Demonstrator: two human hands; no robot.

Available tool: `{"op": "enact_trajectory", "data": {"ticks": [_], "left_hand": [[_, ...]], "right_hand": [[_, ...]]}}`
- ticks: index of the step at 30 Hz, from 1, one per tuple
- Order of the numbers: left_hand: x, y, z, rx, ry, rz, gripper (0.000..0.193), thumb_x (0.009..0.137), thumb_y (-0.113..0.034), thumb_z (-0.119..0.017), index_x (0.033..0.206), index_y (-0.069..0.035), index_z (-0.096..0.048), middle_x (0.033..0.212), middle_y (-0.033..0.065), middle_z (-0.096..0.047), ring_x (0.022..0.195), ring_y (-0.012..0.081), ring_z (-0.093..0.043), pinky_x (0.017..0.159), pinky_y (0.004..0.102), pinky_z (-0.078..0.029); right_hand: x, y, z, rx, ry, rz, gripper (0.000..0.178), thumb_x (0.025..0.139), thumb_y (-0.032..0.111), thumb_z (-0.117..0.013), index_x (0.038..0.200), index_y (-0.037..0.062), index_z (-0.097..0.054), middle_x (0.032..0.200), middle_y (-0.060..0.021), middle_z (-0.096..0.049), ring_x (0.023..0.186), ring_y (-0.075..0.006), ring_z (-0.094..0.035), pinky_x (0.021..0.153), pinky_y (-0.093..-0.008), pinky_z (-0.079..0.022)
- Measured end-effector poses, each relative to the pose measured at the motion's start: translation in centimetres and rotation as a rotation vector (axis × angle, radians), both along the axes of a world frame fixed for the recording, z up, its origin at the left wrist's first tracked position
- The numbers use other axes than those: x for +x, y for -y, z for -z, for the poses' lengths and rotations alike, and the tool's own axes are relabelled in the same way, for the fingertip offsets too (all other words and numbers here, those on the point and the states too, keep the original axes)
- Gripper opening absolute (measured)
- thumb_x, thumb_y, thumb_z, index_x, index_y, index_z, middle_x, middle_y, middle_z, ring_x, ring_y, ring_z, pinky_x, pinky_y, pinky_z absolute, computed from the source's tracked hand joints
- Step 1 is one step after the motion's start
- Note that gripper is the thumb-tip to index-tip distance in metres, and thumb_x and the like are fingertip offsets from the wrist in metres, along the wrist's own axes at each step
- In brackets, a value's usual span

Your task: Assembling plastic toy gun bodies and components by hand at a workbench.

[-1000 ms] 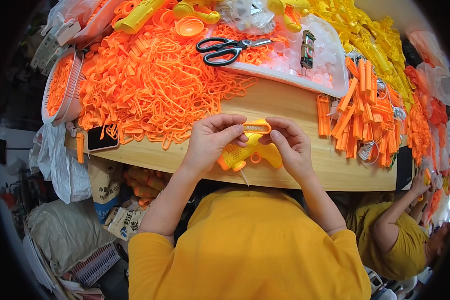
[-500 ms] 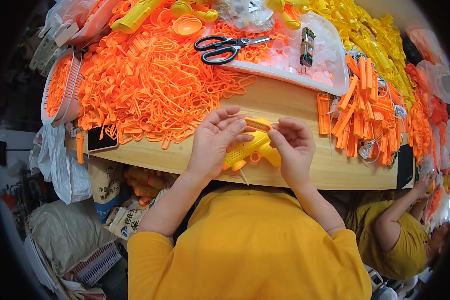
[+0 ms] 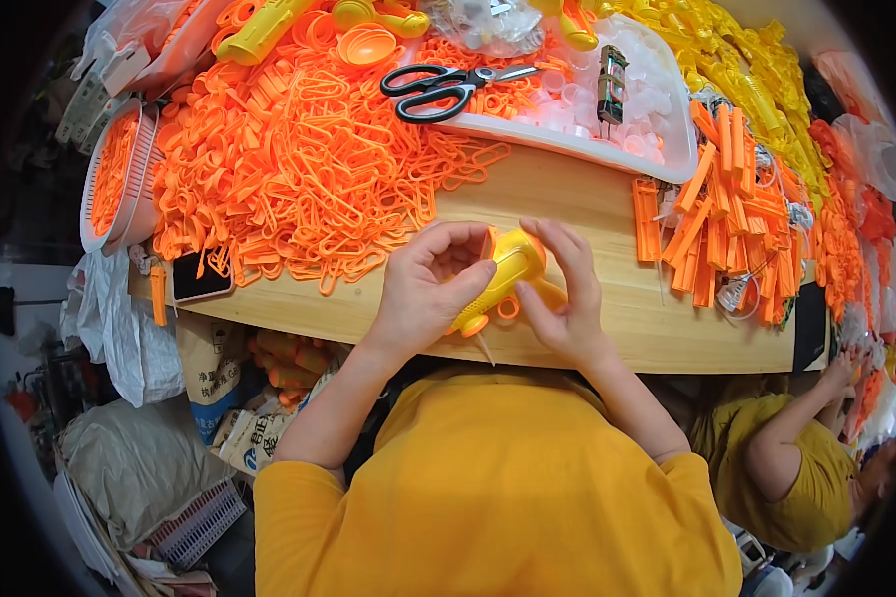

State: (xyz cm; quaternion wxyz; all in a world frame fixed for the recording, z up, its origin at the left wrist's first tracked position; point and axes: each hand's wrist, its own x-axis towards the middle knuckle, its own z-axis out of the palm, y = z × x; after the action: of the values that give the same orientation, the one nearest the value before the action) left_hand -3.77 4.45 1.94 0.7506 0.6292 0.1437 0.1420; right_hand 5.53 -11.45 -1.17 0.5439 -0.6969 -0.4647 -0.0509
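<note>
Over the table's near edge is a yellow plastic toy body [image 3: 513,267], with a dotted grille, a round knob and a small orange ring [image 3: 508,307]. My left hand [image 3: 433,289] is closed round its left side, thumb along the grille. A sliver of an orange strip [image 3: 491,239] shows by the left fingertips; the rest of it is hidden. My right hand [image 3: 567,298] grips the other side, fingers over the far end and thumb near the ring. A thin pale stick [image 3: 485,348] points down from beneath the toy.
Orange clips [image 3: 319,179] lie heaped at left beside a basket [image 3: 139,189]. Scissors [image 3: 448,88] rest across a white tray [image 3: 667,164] of translucent caps. Orange battery-box-like parts [image 3: 722,209] and yellow shells [image 3: 747,90] are piled right. A phone [image 3: 201,279] lies left; another person [image 3: 786,468] sits right.
The orange strip, held between both hands before, has moved against the toy's far left side and is mostly hidden. My right hand has let go of the strip and now holds the toy.
</note>
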Motion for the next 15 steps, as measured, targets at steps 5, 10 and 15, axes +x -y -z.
{"op": "enact_trajectory", "data": {"ticks": [5, 10, 15], "left_hand": [[0.1, -0.3, -1.5, 0.758, 0.003, 0.081, 0.025, 0.074, -0.005, -0.067, 0.098, 0.001, -0.062, 0.088, 0.0114, -0.056, 0.08, 0.0232, -0.059, 0.073, 0.0315, -0.049], [0.6, -0.3, -1.1, 1.097, 0.061, 0.16, 0.02, 0.07, -0.003, -0.066, 0.089, 0.0, -0.061, 0.084, 0.0128, -0.052, 0.081, 0.0296, -0.054, 0.074, 0.0391, -0.046], [0.8, -0.3, -1.0, 1.114, 0.066, 0.185, 0.026, 0.07, -0.002, -0.067, 0.096, 0.002, -0.063, 0.082, 0.0132, -0.052, 0.078, 0.0288, -0.055, 0.07, 0.0366, -0.046]], "right_hand": [[-0.8, -0.2, 1.5, 0.054, -0.775, -0.11, 0.051, 0.083, -0.004, -0.059, 0.131, -0.0009, -0.042, 0.136, -0.0143, -0.044, 0.128, -0.0232, -0.041, 0.108, -0.0346, -0.031], [-1.7, -0.9, 2.1, 0.091, -0.746, -0.117, 0.046, 0.085, -0.006, -0.055, 0.129, -0.0015, -0.044, 0.139, -0.0145, -0.04, 0.13, -0.0222, -0.038, 0.11, -0.0351, -0.028], [-1.9, -1.0, 2.3, 0.114, -0.741, -0.094, 0.046, 0.082, -0.008, -0.055, 0.127, -0.0033, -0.046, 0.137, -0.0144, -0.043, 0.126, -0.0214, -0.043, 0.104, -0.0324, -0.036]]}}
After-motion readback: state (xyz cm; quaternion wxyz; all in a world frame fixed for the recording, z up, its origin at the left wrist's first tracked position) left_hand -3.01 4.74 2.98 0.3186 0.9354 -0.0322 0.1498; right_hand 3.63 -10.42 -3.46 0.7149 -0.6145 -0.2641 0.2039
